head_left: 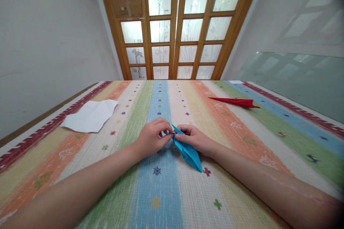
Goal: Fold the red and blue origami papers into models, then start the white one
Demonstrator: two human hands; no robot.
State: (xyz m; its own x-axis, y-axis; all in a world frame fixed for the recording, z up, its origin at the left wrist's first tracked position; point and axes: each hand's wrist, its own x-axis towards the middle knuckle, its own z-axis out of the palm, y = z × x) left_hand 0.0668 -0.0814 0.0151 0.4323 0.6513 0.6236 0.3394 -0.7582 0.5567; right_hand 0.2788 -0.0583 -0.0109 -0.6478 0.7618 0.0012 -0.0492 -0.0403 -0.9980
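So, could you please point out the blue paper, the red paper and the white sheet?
blue paper [188, 152]: head view, middle of the folded body.
red paper [236, 102]: head view, middle of the long folded piece.
white sheet [90, 116]: head view, centre of the flat sheet.

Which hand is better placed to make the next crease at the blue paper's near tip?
Probably right. The right hand lies alongside the blue folded paper, whose near tip points to its side. The left hand only pinches the far end.
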